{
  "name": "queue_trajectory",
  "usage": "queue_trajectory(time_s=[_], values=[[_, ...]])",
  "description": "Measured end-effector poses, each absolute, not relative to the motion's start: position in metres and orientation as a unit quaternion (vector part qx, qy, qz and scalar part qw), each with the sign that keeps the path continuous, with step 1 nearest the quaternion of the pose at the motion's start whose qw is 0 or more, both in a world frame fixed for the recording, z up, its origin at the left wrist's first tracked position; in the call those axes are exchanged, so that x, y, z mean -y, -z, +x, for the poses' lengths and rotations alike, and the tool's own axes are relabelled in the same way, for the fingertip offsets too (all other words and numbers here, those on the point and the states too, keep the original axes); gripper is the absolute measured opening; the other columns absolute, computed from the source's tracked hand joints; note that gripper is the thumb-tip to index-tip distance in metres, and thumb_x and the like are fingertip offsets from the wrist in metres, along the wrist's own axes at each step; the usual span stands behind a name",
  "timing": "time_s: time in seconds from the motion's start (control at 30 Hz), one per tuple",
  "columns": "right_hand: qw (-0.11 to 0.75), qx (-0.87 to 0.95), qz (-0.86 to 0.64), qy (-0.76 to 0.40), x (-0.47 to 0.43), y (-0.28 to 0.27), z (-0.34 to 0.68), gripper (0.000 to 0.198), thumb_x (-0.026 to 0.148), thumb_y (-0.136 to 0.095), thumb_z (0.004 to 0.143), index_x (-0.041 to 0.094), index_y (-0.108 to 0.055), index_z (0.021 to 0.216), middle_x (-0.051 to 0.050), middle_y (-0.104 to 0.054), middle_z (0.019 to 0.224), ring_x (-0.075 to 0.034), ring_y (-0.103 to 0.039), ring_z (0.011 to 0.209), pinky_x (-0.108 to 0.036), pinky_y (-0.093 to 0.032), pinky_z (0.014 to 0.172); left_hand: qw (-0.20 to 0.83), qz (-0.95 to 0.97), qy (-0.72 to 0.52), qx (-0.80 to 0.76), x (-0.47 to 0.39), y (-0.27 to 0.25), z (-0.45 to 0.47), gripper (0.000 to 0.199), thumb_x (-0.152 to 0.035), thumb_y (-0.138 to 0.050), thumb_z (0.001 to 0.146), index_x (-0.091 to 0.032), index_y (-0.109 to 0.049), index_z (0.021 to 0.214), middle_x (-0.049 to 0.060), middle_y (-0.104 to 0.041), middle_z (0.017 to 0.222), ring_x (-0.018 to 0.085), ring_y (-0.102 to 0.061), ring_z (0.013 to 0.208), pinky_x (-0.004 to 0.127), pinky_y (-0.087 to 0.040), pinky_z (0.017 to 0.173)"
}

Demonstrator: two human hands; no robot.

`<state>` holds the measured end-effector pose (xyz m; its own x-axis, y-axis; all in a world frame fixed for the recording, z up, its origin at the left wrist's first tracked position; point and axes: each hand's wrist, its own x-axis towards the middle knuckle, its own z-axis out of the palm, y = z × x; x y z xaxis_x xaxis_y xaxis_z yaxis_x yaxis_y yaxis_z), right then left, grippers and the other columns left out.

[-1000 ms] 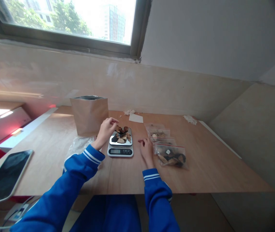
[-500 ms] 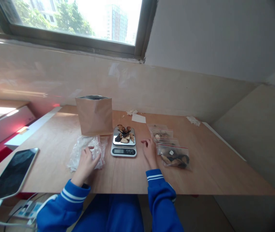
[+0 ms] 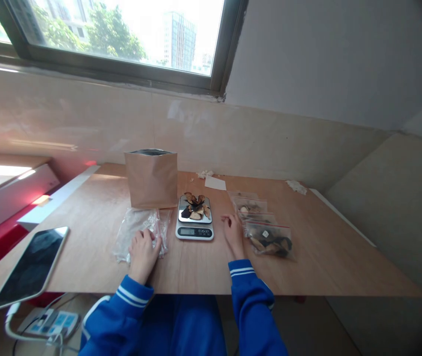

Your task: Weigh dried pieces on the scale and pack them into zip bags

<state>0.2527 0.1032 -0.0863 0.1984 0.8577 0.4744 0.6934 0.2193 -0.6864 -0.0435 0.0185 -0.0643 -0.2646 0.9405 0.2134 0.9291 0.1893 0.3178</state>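
The left hand (image 3: 144,253) lies over clear plastic bags (image 3: 131,228), fingers bent; whether it grips them cannot be told. The right hand (image 3: 233,236) rests released on the counter (image 3: 329,252), loosely curled. Between the hands stands a scale (image 3: 195,237) bearing dried pieces (image 3: 196,215). Filled zip bags (image 3: 270,243) lie just right of the right hand; a brown pouch (image 3: 152,180) stands beyond the left.

At your left, a dark-screened, pale-rimmed flat device (image 3: 31,267) lies by the brown wooden table (image 3: 329,252)'s front edge, above a white-and-blue power strip (image 3: 66,321). Ahead of you, a white rectangular card (image 3: 215,183) and crumpled whitish scraps (image 3: 205,174) lie near the glossy beige wall (image 3: 263,136), below a grey-framed glass window (image 3: 122,69) showing green trees (image 3: 114,32).
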Motion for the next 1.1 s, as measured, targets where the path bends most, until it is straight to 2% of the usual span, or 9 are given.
queue_trajectory(time_s=[0.2,0.37,0.57,0.73,0.83,0.97,1.1], values=[[0.48,0.68,-0.552,-0.051,-0.103,0.062,0.22,0.027,0.021,-0.04,0.09,0.019,-0.067,0.094,-0.009,-0.057,0.098,-0.022,-0.055,0.099,-0.038,-0.043,0.093,-0.014,0.632,-0.205,-0.748,-0.02,0.067,-0.052,0.021,-0.031,-0.04,0.093,-0.017,-0.053,0.084,0.008,-0.053,0.086,0.024,-0.055,0.083,0.035,-0.04,0.072],[0.366,0.759,-0.538,-0.018,-0.111,0.026,0.177,0.023,0.026,-0.051,0.09,0.021,-0.065,0.107,-0.011,-0.054,0.116,-0.025,-0.05,0.108,-0.041,-0.039,0.097,-0.022,0.65,-0.207,-0.731,-0.021,0.067,-0.053,0.019,-0.028,-0.041,0.093,-0.017,-0.051,0.083,0.007,-0.054,0.084,0.023,-0.055,0.081,0.034,-0.039,0.072],[0.255,0.78,-0.57,-0.035,-0.138,0.008,0.162,0.032,0.018,-0.041,0.093,0.02,-0.063,0.116,-0.01,-0.056,0.124,-0.025,-0.048,0.112,-0.039,-0.038,0.095,-0.021,0.658,-0.213,-0.722,-0.021,0.067,-0.052,0.02,-0.029,-0.038,0.094,-0.018,-0.051,0.082,0.006,-0.054,0.084,0.022,-0.055,0.079,0.034,-0.04,0.072],[0.155,0.799,-0.577,-0.065,-0.155,0.002,0.169,0.032,0.014,-0.04,0.092,0.02,-0.071,0.101,-0.009,-0.064,0.112,-0.024,-0.049,0.109,-0.04,-0.035,0.094,-0.025,0.658,-0.22,-0.719,-0.022,0.069,-0.053,0.021,-0.028,-0.037,0.094,-0.019,-0.05,0.081,0.006,-0.054,0.082,0.022,-0.055,0.079,0.033,-0.039,0.071],[0.162,0.795,-0.577,-0.09,-0.159,-0.001,0.173,0.034,0.012,-0.039,0.091,0.022,-0.071,0.091,-0.007,-0.065,0.107,-0.023,-0.05,0.106,-0.039,-0.034,0.094,-0.027,0.66,-0.216,-0.719,-0.022,0.071,-0.053,0.021,-0.028,-0.036,0.094,-0.019,-0.05,0.081,0.006,-0.054,0.082,0.022,-0.055,0.079,0.033,-0.038,0.071],[0.222,0.789,-0.561,-0.116,-0.167,-0.001,0.173,0.031,0.011,-0.039,0.09,0.02,-0.068,0.097,-0.006,-0.065,0.109,-0.02,-0.052,0.106,-0.035,-0.036,0.094,-0.024,0.661,-0.22,-0.717,-0.022,0.072,-0.052,0.023,-0.028,-0.034,0.095,-0.018,-0.051,0.082,0.006,-0.054,0.083,0.022,-0.054,0.08,0.034,-0.038,0.072],[0.229,0.784,-0.556,-0.151,-0.177,0.004,0.168,0.03,0.012,-0.042,0.089,0.021,-0.069,0.098,-0.006,-0.069,0.107,-0.02,-0.055,0.109,-0.035,-0.037,0.098,-0.025,0.661,-0.224,-0.716,-0.022,0.071,-0.052,0.024,-0.028,-0.034,0.095,-0.018,-0.051,0.081,0.005,-0.054,0.082,0.022,-0.054,0.08,0.034,-0.038,0.072]])
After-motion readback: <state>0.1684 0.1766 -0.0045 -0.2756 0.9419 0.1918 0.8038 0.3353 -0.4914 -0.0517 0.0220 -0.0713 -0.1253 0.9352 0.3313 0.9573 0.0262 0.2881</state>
